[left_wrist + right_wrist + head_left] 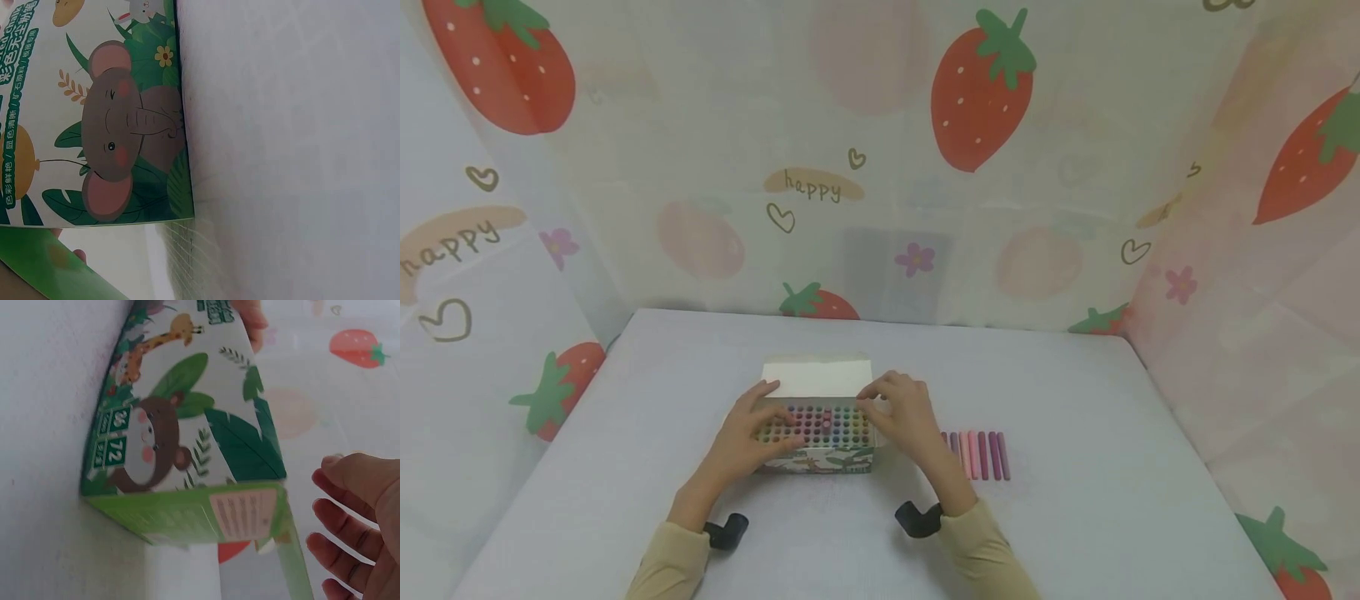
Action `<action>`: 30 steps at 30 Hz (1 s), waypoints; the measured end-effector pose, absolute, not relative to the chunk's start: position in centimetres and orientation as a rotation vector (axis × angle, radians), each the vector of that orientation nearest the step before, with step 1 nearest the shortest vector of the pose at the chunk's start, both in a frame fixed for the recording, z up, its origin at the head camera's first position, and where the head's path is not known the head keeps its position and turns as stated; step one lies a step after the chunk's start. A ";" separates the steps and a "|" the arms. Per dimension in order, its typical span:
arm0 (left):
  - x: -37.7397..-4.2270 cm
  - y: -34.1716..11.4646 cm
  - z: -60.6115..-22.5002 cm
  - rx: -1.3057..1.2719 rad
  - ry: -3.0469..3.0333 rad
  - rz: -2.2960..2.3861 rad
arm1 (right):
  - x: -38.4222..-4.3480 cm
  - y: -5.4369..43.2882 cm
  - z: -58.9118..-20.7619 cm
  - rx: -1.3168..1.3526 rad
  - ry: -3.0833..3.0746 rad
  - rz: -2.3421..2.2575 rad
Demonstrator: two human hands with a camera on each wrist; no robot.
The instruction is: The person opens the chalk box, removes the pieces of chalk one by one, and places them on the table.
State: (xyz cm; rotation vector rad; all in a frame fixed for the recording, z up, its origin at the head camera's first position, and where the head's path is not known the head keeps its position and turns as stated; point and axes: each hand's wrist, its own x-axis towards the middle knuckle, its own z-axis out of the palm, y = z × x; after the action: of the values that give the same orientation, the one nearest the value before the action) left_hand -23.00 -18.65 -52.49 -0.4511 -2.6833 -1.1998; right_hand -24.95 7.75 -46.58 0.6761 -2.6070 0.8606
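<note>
An open chalk box (816, 461) full of upright coloured chalk sticks (808, 421) stands on the white table, its white lid (816, 377) folded back. At the left end my left hand (747, 432) spreads over the box, thumb near the front rim and other fingers above the chalk and by the lid. My right hand (901, 412) is at the back right corner. The right wrist view has its fingers (340, 519) loosely bent beside the box's top edge, nothing visible between them. An elephant (109, 134) is printed on the box front.
Several pink and purple chalk sticks (983, 456) lie in a row on the table (1075, 400), right of the box and partly behind my right forearm. Strawberry-print curtains (880, 167) enclose the back and sides. A green side flap (294, 556) sticks out from the box.
</note>
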 end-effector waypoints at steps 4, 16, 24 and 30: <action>-23.0 -18.7 -52.6 -0.454 -2.679 -1.197 | -24.9 6.9 -47.0 0.707 -2.664 0.822; -23.0 -18.6 -52.4 -0.456 -2.682 -1.185 | -25.0 4.8 -47.8 0.793 -2.689 0.682; -22.9 -18.6 -52.4 -0.435 -2.697 -1.170 | -24.9 4.3 -47.7 0.843 -2.669 0.601; -22.9 -18.6 -52.3 -0.422 -2.707 -1.155 | -25.1 4.1 -47.9 0.853 -2.690 0.555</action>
State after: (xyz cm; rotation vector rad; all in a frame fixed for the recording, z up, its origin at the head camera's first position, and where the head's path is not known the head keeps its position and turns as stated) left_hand -22.88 -18.61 -52.29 -0.4219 -2.7067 -1.1550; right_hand -25.15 4.11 -47.93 0.8526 -2.6899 0.5555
